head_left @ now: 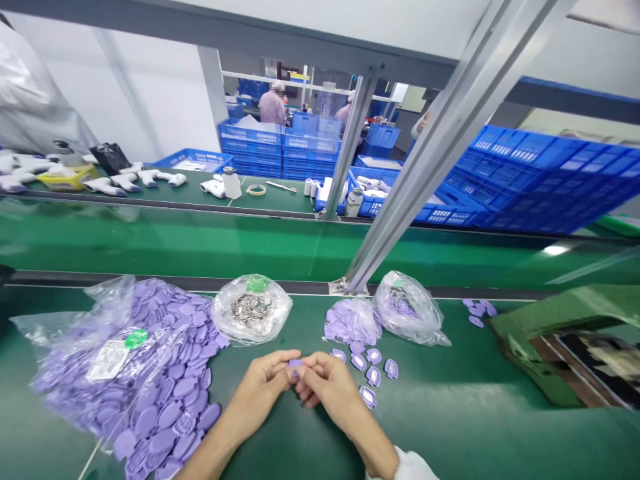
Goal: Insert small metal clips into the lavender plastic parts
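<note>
Lilac plastic tag [295,363], mostly hidden, pinched between the fingers [314,365] of both hands, just above the green desk [290,443]. Long axis apparently crosswise, left hand [257,390] and right hand [330,390] about equally near, fingertips closed on it from either side. Loose matching tags [373,377] just rightward, below a clear bag [353,321].

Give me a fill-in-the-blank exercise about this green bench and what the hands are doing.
1. The left hand and right hand pinch a small ____ piece between them.
2. The clear plastic bag behind the hands holds small ____ parts.
3. The bench under the hands is ____.
4. The stacked crates in the background are ____.

Missing words: purple, metal, green, blue.
</note>
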